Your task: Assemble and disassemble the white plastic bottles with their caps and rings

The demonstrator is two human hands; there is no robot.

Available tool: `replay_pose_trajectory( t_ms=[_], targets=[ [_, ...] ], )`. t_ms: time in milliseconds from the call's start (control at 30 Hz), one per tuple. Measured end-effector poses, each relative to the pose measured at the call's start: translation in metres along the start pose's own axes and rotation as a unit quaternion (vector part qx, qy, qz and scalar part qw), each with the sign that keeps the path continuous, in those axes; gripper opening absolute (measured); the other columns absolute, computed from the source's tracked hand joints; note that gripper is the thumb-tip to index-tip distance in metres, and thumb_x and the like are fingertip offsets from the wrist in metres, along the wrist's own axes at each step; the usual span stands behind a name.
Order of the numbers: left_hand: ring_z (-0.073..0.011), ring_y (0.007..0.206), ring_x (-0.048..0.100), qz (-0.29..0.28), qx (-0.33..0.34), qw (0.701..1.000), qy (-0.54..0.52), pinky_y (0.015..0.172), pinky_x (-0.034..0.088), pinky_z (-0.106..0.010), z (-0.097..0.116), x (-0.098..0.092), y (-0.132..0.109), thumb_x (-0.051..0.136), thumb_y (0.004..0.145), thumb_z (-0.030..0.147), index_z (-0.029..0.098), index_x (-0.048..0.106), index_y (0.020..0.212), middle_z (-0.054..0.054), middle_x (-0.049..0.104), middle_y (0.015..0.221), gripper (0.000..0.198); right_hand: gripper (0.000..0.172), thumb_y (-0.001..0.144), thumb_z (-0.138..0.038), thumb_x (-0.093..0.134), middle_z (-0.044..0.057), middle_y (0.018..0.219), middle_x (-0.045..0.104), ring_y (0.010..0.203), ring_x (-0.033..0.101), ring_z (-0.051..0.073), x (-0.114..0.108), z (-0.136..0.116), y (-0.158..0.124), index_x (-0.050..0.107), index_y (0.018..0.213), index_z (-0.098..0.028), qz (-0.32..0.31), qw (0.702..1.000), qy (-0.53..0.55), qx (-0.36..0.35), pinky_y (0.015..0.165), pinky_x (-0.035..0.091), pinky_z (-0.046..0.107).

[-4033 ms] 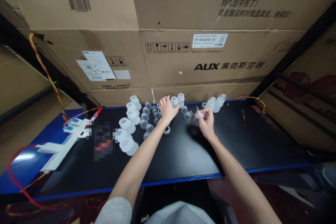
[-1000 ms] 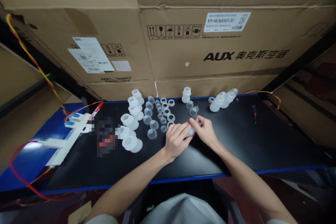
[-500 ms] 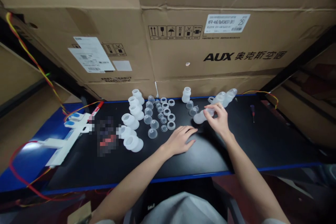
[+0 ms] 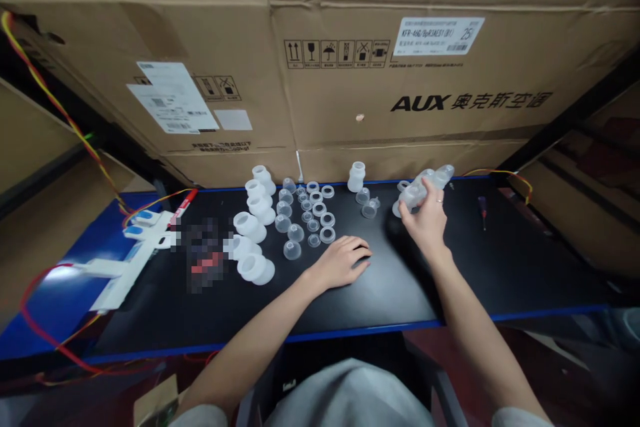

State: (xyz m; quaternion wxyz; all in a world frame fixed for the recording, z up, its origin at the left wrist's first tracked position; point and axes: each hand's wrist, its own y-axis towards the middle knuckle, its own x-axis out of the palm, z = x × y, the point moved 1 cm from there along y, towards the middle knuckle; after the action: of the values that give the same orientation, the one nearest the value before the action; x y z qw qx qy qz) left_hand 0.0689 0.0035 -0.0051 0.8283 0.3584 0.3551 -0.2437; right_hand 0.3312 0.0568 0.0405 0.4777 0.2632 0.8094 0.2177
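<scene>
My right hand [image 4: 429,221] is closed around a translucent white baby bottle [image 4: 410,197] that lies tilted, beside another capped bottle [image 4: 444,175] at the back right. Fingers stretched, my left hand [image 4: 346,261] rests on the black tabletop and holds nothing. Between the hands, farther back, an uncapped bottle [image 4: 357,177] stands upright. In front of it are a clear dome cap [image 4: 363,195] and a second dome [image 4: 370,208] with a small part against it. Left of these, rows of screw rings [image 4: 327,235], teats [image 4: 313,240] and dome caps [image 4: 293,250] are laid out.
Several open bottle bodies [image 4: 257,268] form a column at the left. A white power strip [image 4: 135,260], a red marker [image 4: 183,207] and cables lie beyond them. A screwdriver [image 4: 483,212] lies at the right. A large cardboard box [image 4: 330,93] walls off the back.
My right hand has carried the bottle back and to the right, up to the other capped bottles. My left hand stays in nearly the same place on the table.
</scene>
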Motion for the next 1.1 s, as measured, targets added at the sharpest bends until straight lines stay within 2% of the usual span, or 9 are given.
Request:
replay_pose_trajectory(
  t_ms=[133, 267, 400, 533, 633, 767, 833, 967, 1100],
  targets=[
    [-0.0226, 0.106, 0.074, 0.021, -0.018, 1.000, 0.011, 0.096, 0.056, -0.040, -0.001, 0.002, 0.000, 0.068, 0.102, 0.023, 0.023, 0.079, 0.111, -0.007, 0.079, 0.114, 0.014, 0.061, 0.096, -0.045, 0.069, 0.023, 0.143, 0.056, 0.124, 0.067, 0.037, 0.003, -0.014, -0.011, 0.057, 0.149, -0.018, 0.066, 0.997, 0.010, -0.033, 0.091, 0.062, 0.049],
    [-0.0220, 0.105, 0.074, 0.022, -0.025, 0.999, 0.022, 0.096, 0.055, -0.040, -0.001, 0.003, 0.000, 0.066, 0.103, 0.022, 0.022, 0.079, 0.107, -0.006, 0.080, 0.111, 0.014, 0.035, 0.106, -0.037, 0.059, 0.017, 0.131, 0.064, 0.122, 0.068, 0.031, 0.019, -0.031, -0.026, 0.067, 0.135, -0.022, -0.030, 0.989, 0.099, -0.104, 0.104, 0.060, 0.045],
    [-0.0222, 0.105, 0.074, 0.022, -0.018, 0.999, 0.019, 0.096, 0.055, -0.040, 0.000, 0.002, 0.001, 0.067, 0.102, 0.021, 0.022, 0.079, 0.107, -0.005, 0.080, 0.111, 0.013, 0.047, 0.105, -0.040, 0.060, 0.020, 0.162, 0.046, 0.147, 0.052, 0.038, 0.049, -0.040, -0.036, 0.061, 0.149, -0.022, -0.135, 0.973, 0.131, -0.132, 0.123, 0.047, 0.057],
    [-0.0224, 0.101, 0.074, 0.037, -0.016, 0.999, 0.010, 0.093, 0.056, -0.040, 0.001, -0.001, 0.001, 0.068, 0.101, 0.020, 0.022, 0.078, 0.104, -0.005, 0.080, 0.108, 0.010, 0.076, 0.103, -0.039, 0.060, 0.025, 0.174, 0.031, 0.164, 0.030, 0.042, 0.074, -0.037, -0.037, 0.033, 0.169, -0.013, -0.176, 0.969, 0.134, -0.114, 0.133, 0.030, 0.066],
    [-0.0230, 0.099, 0.074, 0.052, -0.009, 0.998, 0.017, 0.089, 0.057, -0.040, 0.002, 0.001, 0.000, 0.070, 0.100, 0.018, 0.023, 0.076, 0.104, -0.005, 0.080, 0.106, 0.009, 0.080, 0.103, -0.038, 0.059, 0.028, 0.169, 0.040, 0.159, 0.040, 0.041, 0.079, -0.028, -0.034, 0.026, 0.171, -0.008, -0.196, 0.962, 0.159, -0.109, 0.131, 0.036, 0.062],
    [-0.0234, 0.097, 0.074, 0.076, -0.024, 0.997, 0.023, 0.088, 0.061, -0.042, 0.003, 0.007, 0.001, 0.073, 0.096, 0.016, 0.024, 0.076, 0.105, -0.005, 0.079, 0.105, 0.012, 0.045, 0.106, -0.035, 0.055, 0.019, 0.142, 0.066, 0.134, 0.061, 0.037, 0.071, -0.020, -0.030, 0.058, 0.150, -0.022, -0.195, 0.957, 0.182, -0.116, 0.119, 0.049, 0.060],
    [-0.0244, 0.100, 0.075, 0.088, -0.031, 0.995, 0.024, 0.090, 0.062, -0.043, 0.002, 0.006, 0.002, 0.073, 0.095, 0.016, 0.025, 0.076, 0.109, -0.005, 0.078, 0.107, 0.017, 0.038, 0.104, -0.040, 0.062, 0.016, 0.133, 0.070, 0.126, 0.065, 0.037, 0.066, -0.020, -0.030, 0.066, 0.139, -0.025, -0.190, 0.955, 0.204, -0.100, 0.113, 0.052, 0.059],
    [-0.0273, 0.122, 0.071, 0.140, -0.049, 0.989, 0.025, 0.105, 0.062, -0.047, -0.001, -0.003, 0.003, 0.072, 0.095, 0.015, 0.026, 0.073, 0.124, -0.009, 0.073, 0.128, 0.031, 0.037, 0.102, -0.050, 0.069, 0.013, 0.124, 0.074, 0.115, 0.070, 0.032, 0.059, -0.031, -0.036, 0.072, 0.128, -0.023, -0.230, 0.927, 0.289, -0.057, 0.105, 0.056, 0.050],
    [-0.0289, 0.134, 0.065, 0.165, -0.061, 0.984, 0.041, 0.111, 0.061, -0.049, -0.003, -0.010, 0.003, 0.069, 0.096, 0.013, 0.026, 0.067, 0.134, -0.013, 0.064, 0.144, 0.040, 0.046, 0.103, -0.060, 0.063, 0.011, 0.119, 0.078, 0.106, 0.074, 0.026, 0.055, -0.046, -0.043, 0.074, 0.125, -0.021, -0.292, 0.878, 0.377, 0.041, 0.098, 0.058, 0.043]
  ],
)
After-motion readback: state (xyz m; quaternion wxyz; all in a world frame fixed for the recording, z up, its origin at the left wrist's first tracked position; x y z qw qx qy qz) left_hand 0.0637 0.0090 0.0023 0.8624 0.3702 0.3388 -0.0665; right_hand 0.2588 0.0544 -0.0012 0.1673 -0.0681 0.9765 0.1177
